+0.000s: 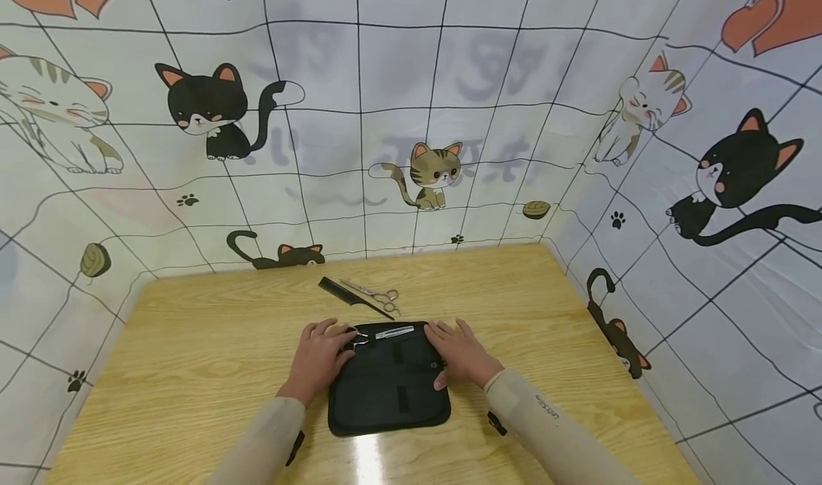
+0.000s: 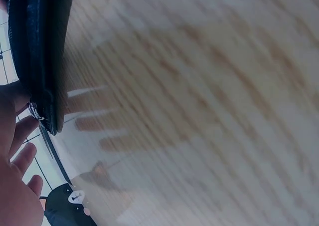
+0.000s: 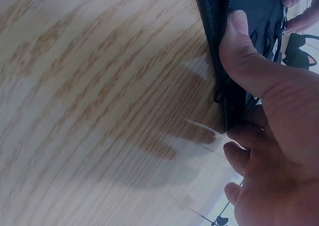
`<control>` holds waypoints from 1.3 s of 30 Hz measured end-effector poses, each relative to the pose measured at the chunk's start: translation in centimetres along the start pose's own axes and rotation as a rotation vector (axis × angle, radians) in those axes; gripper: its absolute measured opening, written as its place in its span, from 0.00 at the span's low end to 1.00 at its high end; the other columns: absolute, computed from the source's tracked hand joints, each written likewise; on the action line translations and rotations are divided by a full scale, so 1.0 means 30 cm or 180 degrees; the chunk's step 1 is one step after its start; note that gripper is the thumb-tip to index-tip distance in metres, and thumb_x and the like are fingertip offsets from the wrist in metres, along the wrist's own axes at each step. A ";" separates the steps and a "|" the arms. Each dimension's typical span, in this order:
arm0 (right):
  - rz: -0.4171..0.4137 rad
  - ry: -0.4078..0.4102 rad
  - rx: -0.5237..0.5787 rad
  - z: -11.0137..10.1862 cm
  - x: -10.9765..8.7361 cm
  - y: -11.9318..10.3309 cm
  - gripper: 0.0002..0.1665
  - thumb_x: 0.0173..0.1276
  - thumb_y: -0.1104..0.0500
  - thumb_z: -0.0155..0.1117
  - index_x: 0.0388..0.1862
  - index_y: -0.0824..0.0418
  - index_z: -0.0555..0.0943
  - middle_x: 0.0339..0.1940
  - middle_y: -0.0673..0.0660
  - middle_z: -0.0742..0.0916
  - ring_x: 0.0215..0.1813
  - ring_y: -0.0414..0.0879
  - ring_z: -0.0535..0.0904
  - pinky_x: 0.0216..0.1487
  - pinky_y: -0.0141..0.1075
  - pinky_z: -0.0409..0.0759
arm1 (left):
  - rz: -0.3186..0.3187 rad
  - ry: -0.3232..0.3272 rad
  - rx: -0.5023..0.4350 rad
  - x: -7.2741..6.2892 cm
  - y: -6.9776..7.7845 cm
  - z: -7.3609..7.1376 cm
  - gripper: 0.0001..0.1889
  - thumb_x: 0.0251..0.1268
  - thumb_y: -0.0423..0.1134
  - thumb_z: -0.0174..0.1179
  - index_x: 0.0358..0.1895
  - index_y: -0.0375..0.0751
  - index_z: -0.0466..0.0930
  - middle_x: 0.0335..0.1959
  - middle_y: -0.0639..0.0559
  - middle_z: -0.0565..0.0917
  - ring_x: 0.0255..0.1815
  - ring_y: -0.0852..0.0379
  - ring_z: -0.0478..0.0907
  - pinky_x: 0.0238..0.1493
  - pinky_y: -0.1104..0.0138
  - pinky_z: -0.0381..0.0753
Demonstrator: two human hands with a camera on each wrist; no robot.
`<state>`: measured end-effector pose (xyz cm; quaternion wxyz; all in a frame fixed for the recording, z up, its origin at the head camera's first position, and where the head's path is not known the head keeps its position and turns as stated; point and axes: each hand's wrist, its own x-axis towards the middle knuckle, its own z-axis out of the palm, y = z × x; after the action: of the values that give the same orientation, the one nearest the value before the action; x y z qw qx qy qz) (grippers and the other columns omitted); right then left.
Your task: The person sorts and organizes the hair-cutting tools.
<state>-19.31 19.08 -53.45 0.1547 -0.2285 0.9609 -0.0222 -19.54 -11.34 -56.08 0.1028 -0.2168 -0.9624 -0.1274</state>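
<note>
Head view: right hand (image 1: 464,353) rests, fingers apart, on the black zippered case (image 1: 369,398); left hand (image 1: 319,358) touches scissors (image 1: 394,332) inside, whether pinching I can't tell.

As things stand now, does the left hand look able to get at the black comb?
Probably yes: the black comb lies just beyond the black case, and nothing seems to cover it. The left hand touches the case's far left corner and must leave it first.

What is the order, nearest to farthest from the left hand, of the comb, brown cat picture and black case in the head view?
1. Black case: touching the left hand.
2. Comb: beyond the case.
3. Brown cat picture: back wall.
</note>
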 end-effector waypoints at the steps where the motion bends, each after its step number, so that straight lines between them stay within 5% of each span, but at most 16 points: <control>1: 0.0005 0.0003 0.0001 0.000 -0.001 0.000 0.68 0.45 0.36 0.77 0.79 0.58 0.55 0.80 0.55 0.61 0.80 0.50 0.56 0.79 0.56 0.43 | 0.0004 0.0013 -0.0004 0.000 0.000 0.002 0.20 0.59 0.48 0.68 0.55 0.50 0.84 0.57 0.50 0.84 0.66 0.45 0.74 0.65 0.46 0.67; 9: 0.0026 -0.0022 -0.0015 -0.001 -0.004 -0.001 0.68 0.45 0.37 0.77 0.79 0.57 0.54 0.80 0.55 0.60 0.80 0.50 0.55 0.79 0.56 0.43 | 0.0038 0.0070 -0.0010 0.001 0.005 0.005 0.20 0.58 0.50 0.68 0.55 0.52 0.85 0.56 0.51 0.84 0.64 0.46 0.75 0.65 0.47 0.68; 27: 0.0036 0.0004 -0.0052 -0.006 -0.003 -0.008 0.67 0.45 0.37 0.78 0.79 0.58 0.55 0.79 0.55 0.62 0.80 0.51 0.56 0.78 0.57 0.45 | 0.0013 -0.0163 0.0106 0.009 0.009 0.010 0.21 0.60 0.53 0.65 0.57 0.56 0.83 0.57 0.55 0.84 0.68 0.47 0.72 0.65 0.48 0.67; 39: 0.0056 0.0020 -0.0014 -0.005 -0.002 -0.009 0.67 0.45 0.37 0.78 0.79 0.57 0.55 0.80 0.54 0.62 0.80 0.51 0.56 0.78 0.57 0.45 | 0.0082 -0.0110 -0.0072 0.015 0.010 0.023 0.21 0.62 0.53 0.64 0.58 0.54 0.82 0.59 0.53 0.83 0.69 0.46 0.70 0.66 0.47 0.66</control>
<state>-19.19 18.87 -53.25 0.1514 -0.2203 0.9634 -0.0194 -19.89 -10.70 -56.56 0.0854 -0.2324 -0.9597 -0.1332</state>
